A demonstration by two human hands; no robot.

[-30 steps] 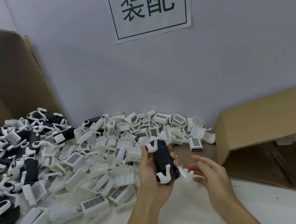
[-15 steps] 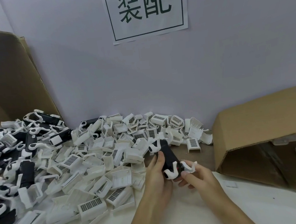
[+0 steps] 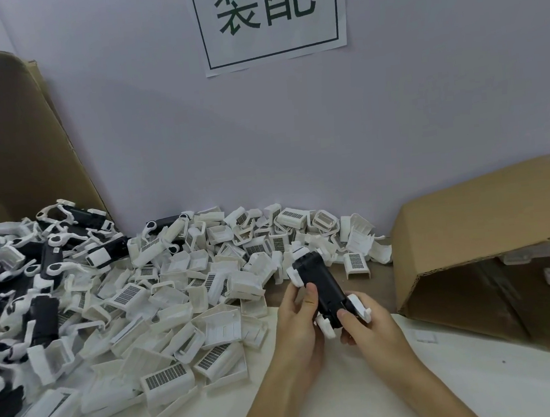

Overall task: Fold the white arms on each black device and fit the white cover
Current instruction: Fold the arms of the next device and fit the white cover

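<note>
Your right hand pinches the near white arms; your left hand curls round the black device, thumb on top, at centre table. Press each arm flush, then take a white cover from the pile at nine o'clock.

Both hands hold one black device above the table: the left hand grips its side, the right hand pinches a white arm at its near end. White covers lie heaped to the left, a cardboard box on the right.
</note>
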